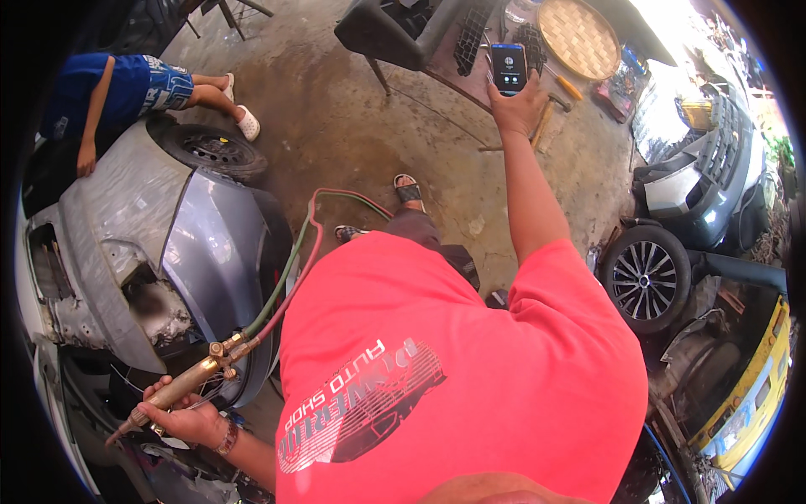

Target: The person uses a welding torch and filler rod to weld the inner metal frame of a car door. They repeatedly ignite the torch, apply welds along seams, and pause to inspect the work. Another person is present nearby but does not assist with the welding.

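Observation:
My left hand (pixel 186 417) is wrapped round the body of a brass gas torch (pixel 178 386), whose narrow end points down and to the left. A red hose (pixel 312 220) and a green hose (pixel 281 286) run from its valve end toward my feet. Close beside the torch is a grey car body panel (pixel 109 235) with a ragged, scorched-looking opening. With my arm stretched forward, my right hand (pixel 519 109) grips a smartphone (pixel 509 69), its lit screen facing up. The phone is over a low table holding tools.
A round woven tray (pixel 579 38), an orange-handled screwdriver (pixel 564 82) and a hammer (pixel 546 118) are near the phone. Another person in blue (pixel 126 84) leans by a wheel (pixel 214 149) at far left. A spoked wheel (pixel 645 277) and bumpers (pixel 714 181) lie at right.

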{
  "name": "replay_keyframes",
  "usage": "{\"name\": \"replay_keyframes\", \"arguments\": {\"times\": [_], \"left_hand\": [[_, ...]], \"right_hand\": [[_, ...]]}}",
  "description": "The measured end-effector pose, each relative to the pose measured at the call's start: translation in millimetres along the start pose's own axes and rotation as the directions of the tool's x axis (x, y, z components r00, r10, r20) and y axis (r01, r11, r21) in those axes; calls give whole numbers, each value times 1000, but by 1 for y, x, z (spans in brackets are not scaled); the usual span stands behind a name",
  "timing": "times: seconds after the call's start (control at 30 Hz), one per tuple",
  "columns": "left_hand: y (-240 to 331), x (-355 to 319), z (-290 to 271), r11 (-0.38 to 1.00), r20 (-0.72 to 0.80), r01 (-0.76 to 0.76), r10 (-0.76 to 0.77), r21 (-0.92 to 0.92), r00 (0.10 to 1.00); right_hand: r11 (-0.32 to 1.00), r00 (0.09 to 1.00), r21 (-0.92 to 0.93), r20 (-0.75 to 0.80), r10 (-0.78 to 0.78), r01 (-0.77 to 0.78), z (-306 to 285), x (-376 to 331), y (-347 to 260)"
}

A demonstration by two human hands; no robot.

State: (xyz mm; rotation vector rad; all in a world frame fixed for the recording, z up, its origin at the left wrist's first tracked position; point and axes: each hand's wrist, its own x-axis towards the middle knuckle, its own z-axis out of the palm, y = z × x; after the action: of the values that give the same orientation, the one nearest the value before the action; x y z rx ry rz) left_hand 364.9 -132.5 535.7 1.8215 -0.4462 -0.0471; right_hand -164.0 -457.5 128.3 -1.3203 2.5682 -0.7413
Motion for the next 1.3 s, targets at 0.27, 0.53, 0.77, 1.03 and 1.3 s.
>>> {"name": "replay_keyframes", "arguments": {"times": [0.27,0.53,0.77,1.03,1.3], "left_hand": [[-8,5,-8,1000,29,3,-3,-12,1000],[-7,4,-7,1000,-6,-6,6,9,1000],[-5,4,-12,998,14,9,-10,58,1000],[-16,4,-16,1000,-63,26,-25,17,998],[-19,2,-11,999,-96,36,-35,1,995]], "right_hand": [[995,984,-24,151,97,-94,36,26,50],[956,935,20,213,283,-294,42,53,52],[935,916,-154,204,346,-319,37,54,33],[974,896,-222,422,142,-50,19,61,34],[829,825,-297,478,-301,474,-11,13,31]]}}
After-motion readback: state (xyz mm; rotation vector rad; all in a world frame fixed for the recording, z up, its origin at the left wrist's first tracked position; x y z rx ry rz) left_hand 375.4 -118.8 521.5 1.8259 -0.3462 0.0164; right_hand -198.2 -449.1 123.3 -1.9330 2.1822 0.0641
